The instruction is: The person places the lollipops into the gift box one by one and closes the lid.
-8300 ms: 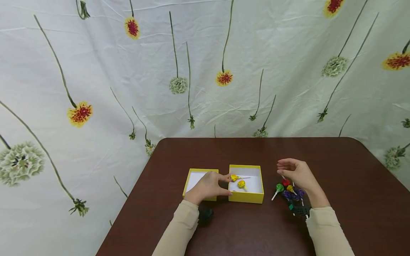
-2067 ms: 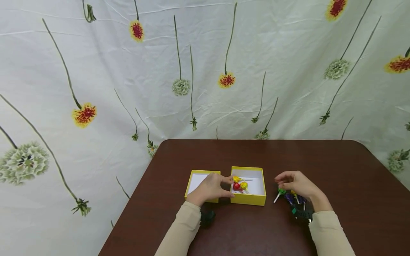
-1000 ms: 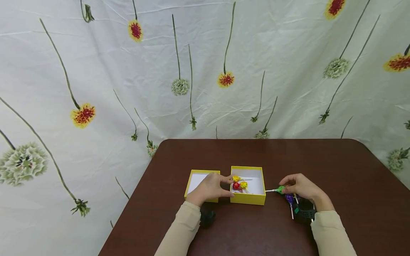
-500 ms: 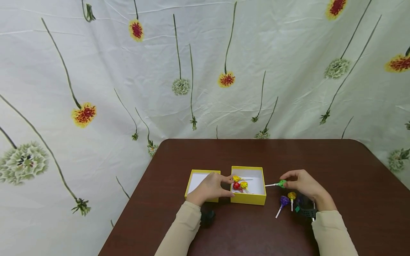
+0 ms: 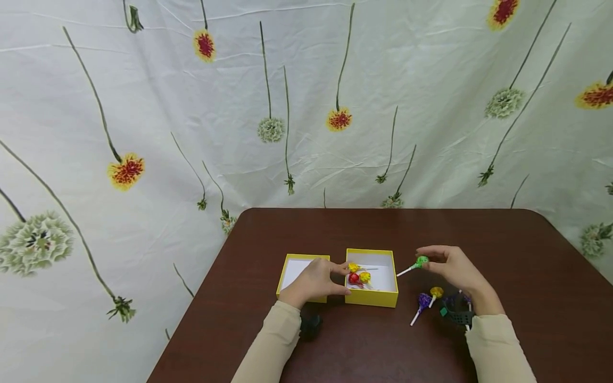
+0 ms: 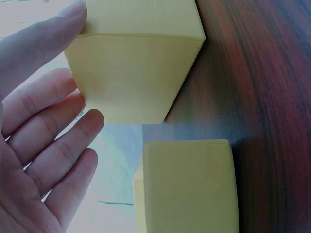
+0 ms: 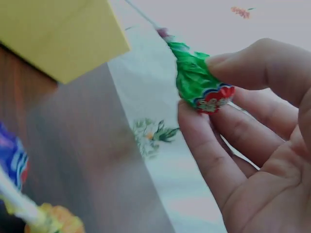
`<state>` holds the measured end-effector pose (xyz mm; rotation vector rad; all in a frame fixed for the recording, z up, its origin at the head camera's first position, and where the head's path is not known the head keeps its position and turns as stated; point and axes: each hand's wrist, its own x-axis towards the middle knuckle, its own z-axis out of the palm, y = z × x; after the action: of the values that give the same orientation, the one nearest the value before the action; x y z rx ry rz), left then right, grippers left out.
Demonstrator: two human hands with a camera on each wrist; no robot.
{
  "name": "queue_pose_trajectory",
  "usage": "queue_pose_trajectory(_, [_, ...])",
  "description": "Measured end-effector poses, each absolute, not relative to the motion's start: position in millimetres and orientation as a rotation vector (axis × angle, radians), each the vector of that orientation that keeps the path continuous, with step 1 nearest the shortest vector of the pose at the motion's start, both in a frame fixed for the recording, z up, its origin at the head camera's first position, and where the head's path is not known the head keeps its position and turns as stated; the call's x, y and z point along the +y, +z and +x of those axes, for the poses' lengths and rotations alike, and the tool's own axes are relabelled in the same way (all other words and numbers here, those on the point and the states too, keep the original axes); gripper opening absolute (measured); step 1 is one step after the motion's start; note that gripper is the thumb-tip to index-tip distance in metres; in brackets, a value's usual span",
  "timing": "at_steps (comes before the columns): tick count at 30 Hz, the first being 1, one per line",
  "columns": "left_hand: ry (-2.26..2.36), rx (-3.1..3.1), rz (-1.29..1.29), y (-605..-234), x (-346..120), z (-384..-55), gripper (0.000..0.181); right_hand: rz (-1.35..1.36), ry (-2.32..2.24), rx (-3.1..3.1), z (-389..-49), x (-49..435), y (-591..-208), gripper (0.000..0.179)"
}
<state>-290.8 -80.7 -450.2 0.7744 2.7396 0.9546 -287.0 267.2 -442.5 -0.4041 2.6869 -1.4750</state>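
Note:
My right hand (image 5: 460,268) pinches a green-wrapped lollipop (image 5: 421,261) by its head, raised right of the open yellow box (image 5: 371,298). Its white stick points left, close to the box's right wall. In the right wrist view, thumb and fingers press the green wrapper (image 7: 192,73). My left hand (image 5: 313,282) rests against the box's left side, fingers fairly straight, with thumb and fingertips at the rim in the left wrist view. Inside the box lie a red lollipop (image 5: 353,278) and two yellow ones, the nearer yellow lollipop (image 5: 365,277) beside the red.
A yellow-edged lid (image 5: 293,268) with a white inside lies left of the box, partly behind the left hand. A purple lollipop (image 5: 423,301) and a yellow lollipop (image 5: 436,292) lie on the brown table (image 5: 364,346). Another purple wrapper is partly hidden by the right wrist's strap.
A red lollipop has joined the yellow ones in the box. The right hand has picked up the green lollipop from the pile and lifted it. The left hand stays at the box.

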Motion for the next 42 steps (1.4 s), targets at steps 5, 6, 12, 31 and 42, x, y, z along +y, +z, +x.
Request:
queue_pose_trajectory(5, [0.955, 2.735, 0.768, -450.7, -80.2, -289.7, 0.051, -0.411, -1.596, 2.691, -282.9, 257.8, -431.1, 0.023])
queue_pose_trajectory(6, [0.949, 2.739, 0.766, -450.7, -80.3, -289.7, 0.051, -0.416, -1.622, 2.695, -282.1, 255.0, -429.1, 0.022])
queue_pose_trajectory(12, [0.937, 2.749, 0.767, -451.0, -80.8, -291.1, 0.051, -0.48, -1.649, 2.712, -278.3, 236.3, -420.1, 0.024])
queue_pose_trajectory(31, [0.951, 2.725, 0.769, -451.2, -81.7, -291.3, 0.051, -0.505, -1.765, 2.69, -278.3, 184.6, -430.9, 0.026])
queue_pose_trajectory(42, [0.943, 2.737, 0.767, -450.7, -82.3, -291.3, 0.051, -0.561, -1.725, 2.714, -278.9, 172.9, -436.1, 0.028])
